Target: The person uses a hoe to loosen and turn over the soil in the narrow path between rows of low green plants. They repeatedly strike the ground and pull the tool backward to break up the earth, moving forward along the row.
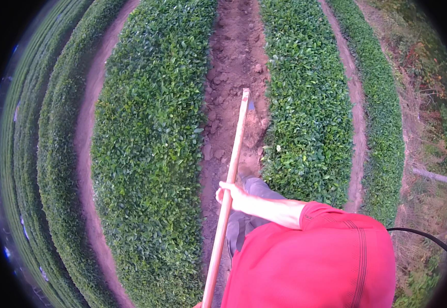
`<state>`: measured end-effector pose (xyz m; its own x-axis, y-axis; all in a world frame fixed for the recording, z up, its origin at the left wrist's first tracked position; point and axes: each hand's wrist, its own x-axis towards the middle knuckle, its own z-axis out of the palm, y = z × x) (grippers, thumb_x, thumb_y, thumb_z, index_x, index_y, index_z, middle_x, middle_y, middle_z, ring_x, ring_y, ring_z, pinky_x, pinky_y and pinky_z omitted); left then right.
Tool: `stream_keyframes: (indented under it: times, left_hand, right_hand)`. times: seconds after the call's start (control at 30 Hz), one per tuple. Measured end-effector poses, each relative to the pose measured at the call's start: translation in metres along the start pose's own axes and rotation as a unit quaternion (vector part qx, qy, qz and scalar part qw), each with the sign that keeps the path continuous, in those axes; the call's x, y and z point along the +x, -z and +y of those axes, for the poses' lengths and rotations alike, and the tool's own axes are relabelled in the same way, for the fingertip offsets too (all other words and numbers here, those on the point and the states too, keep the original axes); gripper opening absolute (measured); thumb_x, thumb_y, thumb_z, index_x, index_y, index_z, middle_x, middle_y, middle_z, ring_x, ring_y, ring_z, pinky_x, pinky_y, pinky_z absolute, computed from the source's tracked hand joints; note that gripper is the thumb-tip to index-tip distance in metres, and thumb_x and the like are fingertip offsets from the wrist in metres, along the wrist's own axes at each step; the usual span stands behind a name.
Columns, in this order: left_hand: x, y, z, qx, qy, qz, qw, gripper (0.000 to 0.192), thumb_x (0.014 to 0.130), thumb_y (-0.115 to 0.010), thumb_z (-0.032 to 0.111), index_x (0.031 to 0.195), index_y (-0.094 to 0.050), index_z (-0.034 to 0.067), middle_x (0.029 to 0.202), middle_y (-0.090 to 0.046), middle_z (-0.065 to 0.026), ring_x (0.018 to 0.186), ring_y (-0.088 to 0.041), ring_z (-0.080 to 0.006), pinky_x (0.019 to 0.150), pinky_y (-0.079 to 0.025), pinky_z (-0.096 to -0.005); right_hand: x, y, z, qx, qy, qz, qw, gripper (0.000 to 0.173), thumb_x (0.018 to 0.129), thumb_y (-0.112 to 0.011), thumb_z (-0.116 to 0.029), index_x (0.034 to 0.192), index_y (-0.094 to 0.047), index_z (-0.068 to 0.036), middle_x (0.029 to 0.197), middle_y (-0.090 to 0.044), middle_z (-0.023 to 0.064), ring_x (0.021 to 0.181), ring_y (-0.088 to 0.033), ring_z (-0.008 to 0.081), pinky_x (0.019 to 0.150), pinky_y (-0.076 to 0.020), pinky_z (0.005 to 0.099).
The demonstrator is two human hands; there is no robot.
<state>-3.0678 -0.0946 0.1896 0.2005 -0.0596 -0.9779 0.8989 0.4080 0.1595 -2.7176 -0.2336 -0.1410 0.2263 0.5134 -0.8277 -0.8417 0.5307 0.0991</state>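
Observation:
My right hand (231, 195) is closed around the long wooden handle of a hoe (235, 150). The handle slants from the bottom edge up to the middle of the dirt furrow. At its far end, a small part of the bluish metal blade (251, 105) shows beside loose reddish soil (255, 129); the rest of the blade is hidden. Only a sliver of my left hand (197, 305) shows at the bottom edge, against the left side of the handle. Its grip is out of view.
Dense, trimmed green hedge rows, a wide one (150, 154) at left and another (308, 115) at right, border the furrow (235, 46). My legs (264, 190) stand in it, near soil clods. Farther right lie dry brush and a pale pole (434, 176); a black cable (423, 232) curves behind my red shirt.

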Motion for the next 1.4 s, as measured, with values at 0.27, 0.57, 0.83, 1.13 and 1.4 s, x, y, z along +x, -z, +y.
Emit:
stream_keyframes:
  times: [0.27, 0.57, 0.83, 1.13, 1.4]
  left_hand:
    - [0.029, -0.052, -0.068, 0.254, 0.003, 0.239, 0.937, 0.022, 0.090, -0.068, 0.019, 0.106, -0.062, 0.005, 0.077, -0.066, -0.0033, 0.059, -0.061, -0.0217, 0.053, -0.049, -0.0382]
    - [0.208, -0.068, -0.016, 0.368, -0.085, 0.234, 0.896, 0.023, 0.085, -0.072, 0.027, 0.091, -0.064, 0.006, 0.078, -0.066, -0.0107, 0.067, -0.063, -0.0312, 0.061, -0.050, -0.0425]
    - [0.383, -0.245, 0.271, 0.267, -0.320, 0.065, 0.906, 0.032, 0.089, -0.075, 0.025, 0.098, -0.059, 0.000, 0.068, -0.062, -0.0080, 0.054, -0.059, -0.0165, 0.048, -0.047, -0.0339]
    - [0.326, -0.197, 0.115, 0.224, -0.165, 0.032, 0.960, 0.023, 0.091, -0.063, 0.016, 0.105, -0.057, -0.001, 0.070, -0.059, -0.0071, 0.060, -0.060, -0.0178, 0.053, -0.048, -0.0352]
    - [0.186, -0.059, -0.023, 0.267, -0.162, 0.076, 0.947, 0.029, 0.091, -0.070, 0.023, 0.106, -0.061, 0.000, 0.081, -0.067, -0.0130, 0.075, -0.064, -0.0200, 0.068, -0.052, -0.0392]
  right_hand:
    - [0.033, 0.064, 0.031, -0.153, -0.175, 0.181, 0.956, 0.018, 0.087, -0.072, -0.013, 0.084, -0.055, -0.010, 0.067, -0.055, 0.0057, 0.059, -0.059, 0.0236, 0.058, -0.0552, 0.0441]
    - [0.073, -0.021, -0.172, -0.181, -0.010, 0.143, 0.973, 0.017, 0.089, -0.072, -0.012, 0.082, -0.057, -0.008, 0.065, -0.056, 0.0054, 0.054, -0.058, 0.0218, 0.049, -0.0517, 0.0394]
    - [0.117, -0.086, -0.368, -0.399, 0.305, 0.199, 0.842, 0.019, 0.093, -0.070, -0.015, 0.094, -0.053, -0.007, 0.065, -0.053, 0.0010, 0.051, -0.057, 0.0146, 0.041, -0.0480, 0.0306]
    - [0.036, 0.049, -0.137, -0.410, 0.186, 0.230, 0.862, 0.019, 0.095, -0.063, -0.018, 0.096, -0.047, -0.007, 0.063, -0.053, 0.0041, 0.045, -0.058, 0.0185, 0.034, -0.0461, 0.0355]
    - [-0.036, 0.081, 0.074, -0.361, 0.154, 0.157, 0.906, 0.033, 0.095, -0.065, -0.018, 0.106, -0.035, -0.009, 0.075, -0.055, 0.0068, 0.054, -0.063, 0.0193, 0.044, -0.0547, 0.0374]
